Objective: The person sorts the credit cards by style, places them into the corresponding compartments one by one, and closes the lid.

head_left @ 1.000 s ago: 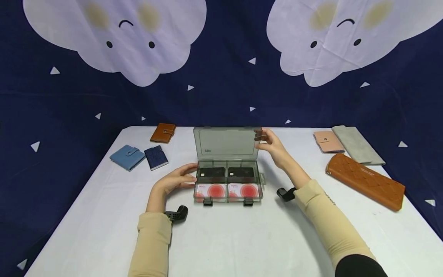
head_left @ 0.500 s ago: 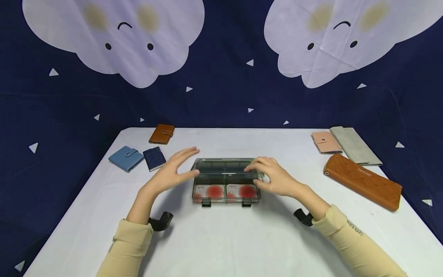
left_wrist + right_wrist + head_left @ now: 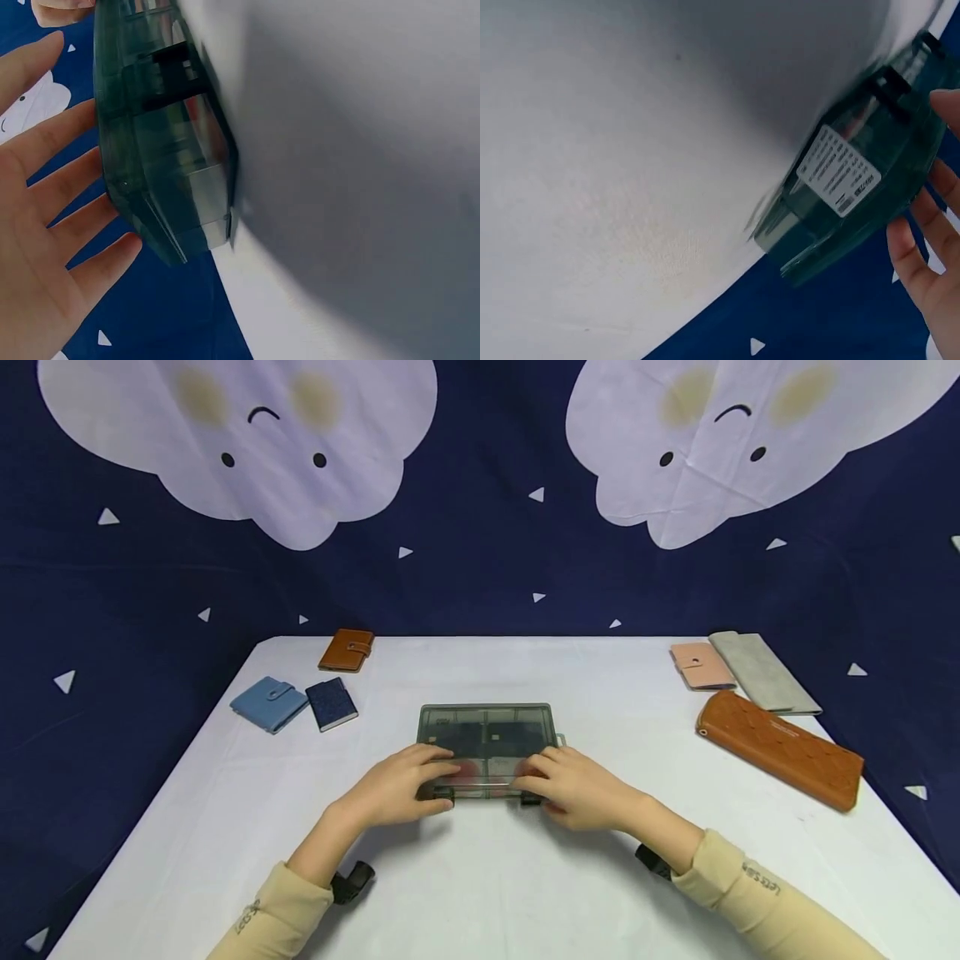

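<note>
A see-through grey-green plastic box [image 3: 487,735] lies on the white table, its hinged lid down over the compartments. Dark cards and red-and-white cards show dimly through the lid. My left hand [image 3: 393,789] rests its nearly straight fingers on the lid's front left part, thumb low near the front. At the front right, my right hand [image 3: 581,789] lays lightly bent fingers on the lid. Black latches [image 3: 176,71] sit on the box's front wall; whether they are fastened I cannot tell. A white printed label [image 3: 840,171] shows on that wall in the right wrist view.
At the left lie a blue wallet [image 3: 270,703], a navy booklet-like case [image 3: 332,703] and a brown wallet [image 3: 347,649]. On the right are a pink wallet [image 3: 702,666], a grey wallet [image 3: 763,672] and a long brown zip purse [image 3: 780,749]. A dark patterned cloth [image 3: 480,577] hangs behind.
The lid has swung down from upright onto the box. My left hand left the box's side, and both hands moved to the lid's front part.
</note>
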{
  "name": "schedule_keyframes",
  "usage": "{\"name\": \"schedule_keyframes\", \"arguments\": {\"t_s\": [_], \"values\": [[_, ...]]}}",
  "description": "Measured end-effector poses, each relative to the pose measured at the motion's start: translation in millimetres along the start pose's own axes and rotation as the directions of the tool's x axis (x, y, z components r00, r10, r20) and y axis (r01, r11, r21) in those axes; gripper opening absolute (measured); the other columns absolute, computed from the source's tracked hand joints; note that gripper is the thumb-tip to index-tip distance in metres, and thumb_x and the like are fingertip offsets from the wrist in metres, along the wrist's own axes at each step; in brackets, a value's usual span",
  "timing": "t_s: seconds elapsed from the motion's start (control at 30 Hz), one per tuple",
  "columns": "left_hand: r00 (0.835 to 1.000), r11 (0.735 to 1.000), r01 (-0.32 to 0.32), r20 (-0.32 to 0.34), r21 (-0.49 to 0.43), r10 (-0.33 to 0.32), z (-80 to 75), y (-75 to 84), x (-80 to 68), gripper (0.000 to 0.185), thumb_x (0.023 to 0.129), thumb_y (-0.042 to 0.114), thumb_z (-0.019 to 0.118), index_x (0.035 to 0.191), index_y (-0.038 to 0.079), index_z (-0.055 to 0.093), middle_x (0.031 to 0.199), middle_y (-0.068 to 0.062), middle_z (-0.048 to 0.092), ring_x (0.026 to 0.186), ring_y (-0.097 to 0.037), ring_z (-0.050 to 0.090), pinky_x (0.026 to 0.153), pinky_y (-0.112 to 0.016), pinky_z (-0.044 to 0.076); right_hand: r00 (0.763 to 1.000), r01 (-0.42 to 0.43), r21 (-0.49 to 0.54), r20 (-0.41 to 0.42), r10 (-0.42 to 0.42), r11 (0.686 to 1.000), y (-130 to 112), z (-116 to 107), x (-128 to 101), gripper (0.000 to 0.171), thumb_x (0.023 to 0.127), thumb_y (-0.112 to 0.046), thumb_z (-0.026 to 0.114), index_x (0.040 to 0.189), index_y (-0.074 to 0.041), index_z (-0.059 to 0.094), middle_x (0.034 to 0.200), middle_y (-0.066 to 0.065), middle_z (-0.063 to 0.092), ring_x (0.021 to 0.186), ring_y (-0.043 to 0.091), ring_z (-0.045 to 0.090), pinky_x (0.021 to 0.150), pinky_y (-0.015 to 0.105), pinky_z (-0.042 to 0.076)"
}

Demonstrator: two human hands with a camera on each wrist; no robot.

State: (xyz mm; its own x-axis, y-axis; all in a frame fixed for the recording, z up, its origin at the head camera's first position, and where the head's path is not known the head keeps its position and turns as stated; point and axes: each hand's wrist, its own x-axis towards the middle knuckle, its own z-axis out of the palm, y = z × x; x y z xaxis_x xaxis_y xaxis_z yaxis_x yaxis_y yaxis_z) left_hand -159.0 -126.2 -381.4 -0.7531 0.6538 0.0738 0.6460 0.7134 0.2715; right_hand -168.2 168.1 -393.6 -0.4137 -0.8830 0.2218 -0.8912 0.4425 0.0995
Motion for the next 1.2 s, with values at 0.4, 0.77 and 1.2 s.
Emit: {"name": "schedule_keyframes", "arguments": {"t_s": [0.4, 0.77, 1.2], "values": [[0.999, 0.998, 0.036, 0.0, -0.061, -0.036, 4.6, -1.1, -1.5, 0.045, 0.082, 0.033, 0.067, 0.123, 0.014, 0.059, 0.132, -0.006, 0.05, 0.121, -0.029, 0.045, 0.095, -0.046, 0.043, 0.999, 0.001, -0.437, 0.039, 0.018, 0.899, -26, 13, 11, 0.016, 0.082, -0.036, 0.067, 0.089, -0.023, 0.06, 0.097, 0.003, 0.048, 0.081, 0.021, 0.044, 0.062, 0.032, 0.036], [1.0, 0.998, 0.025, -0.005, -0.061, -0.026, 6.2, -4.3, -0.2, 0.042, 0.083, 0.032, 0.067, 0.122, 0.017, 0.06, 0.13, -0.004, 0.051, 0.119, -0.027, 0.047, 0.096, -0.046, 0.042, 0.999, -0.02, -0.382, 0.028, 0.033, 0.924, -25, 11, 12, 0.016, 0.081, -0.038, 0.068, 0.092, -0.028, 0.063, 0.095, 0.003, 0.049, 0.083, 0.023, 0.047, 0.059, 0.036, 0.037], [1.0, 0.998, 0.022, -0.003, -0.059, -0.022, 4.7, -5.0, 0.6, 0.042, 0.082, 0.031, 0.068, 0.121, 0.017, 0.061, 0.128, -0.004, 0.053, 0.118, -0.028, 0.047, 0.095, -0.046, 0.043, 0.98, -0.184, 0.136, -0.048, 0.192, 0.974, -15, 4, 12, 0.035, 0.077, -0.004, 0.072, 0.107, -0.015, 0.057, 0.09, -0.002, 0.055, 0.082, 0.015, 0.049, 0.069, 0.031, 0.04]]}}
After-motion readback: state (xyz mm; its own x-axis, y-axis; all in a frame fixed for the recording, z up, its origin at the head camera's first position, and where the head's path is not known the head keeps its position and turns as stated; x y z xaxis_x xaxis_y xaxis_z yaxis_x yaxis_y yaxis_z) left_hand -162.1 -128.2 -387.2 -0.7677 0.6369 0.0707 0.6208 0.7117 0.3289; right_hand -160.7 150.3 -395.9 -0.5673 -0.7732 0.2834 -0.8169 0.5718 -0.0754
